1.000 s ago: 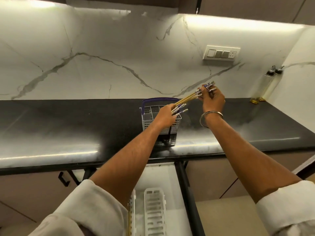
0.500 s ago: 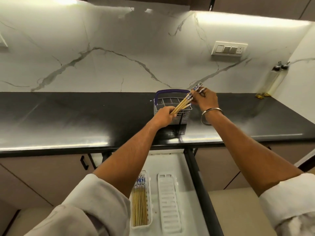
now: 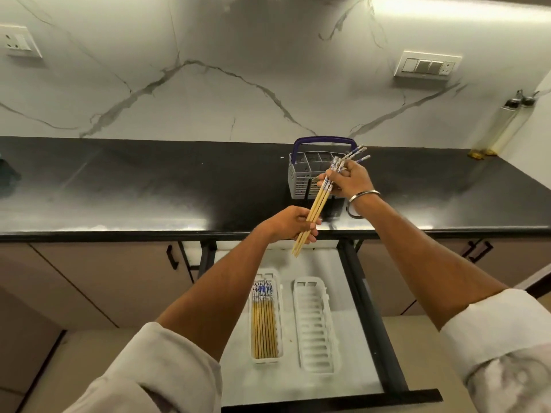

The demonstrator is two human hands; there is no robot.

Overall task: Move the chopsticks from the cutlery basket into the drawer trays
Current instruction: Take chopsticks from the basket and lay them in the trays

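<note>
A bundle of bamboo chopsticks (image 3: pixel 318 201) with blue-and-white patterned tops slants over the counter's front edge. My left hand (image 3: pixel 293 225) grips the bundle near its plain tips and my right hand (image 3: pixel 348 180) grips it near the patterned tops. Behind them the grey cutlery basket (image 3: pixel 301 174) with a purple handle stands on the black counter. Below, the open drawer (image 3: pixel 354 338) holds two white trays: the left tray (image 3: pixel 279 296) has several chopsticks lying in it, the right tray (image 3: pixel 316 326) looks empty.
The black counter (image 3: pixel 149 186) runs the full width under a marble wall. Two oil bottles (image 3: pixel 504 129) stand at the back right corner. Closed cabinet doors with black handles flank the drawer. A dark object sits at the counter's far left edge (image 3: pixel 7 174).
Both hands have drawn the chopstick bundle out of the basket and toward me, down to the counter's front edge. The view has tilted downward, showing more of the drawer and both trays.
</note>
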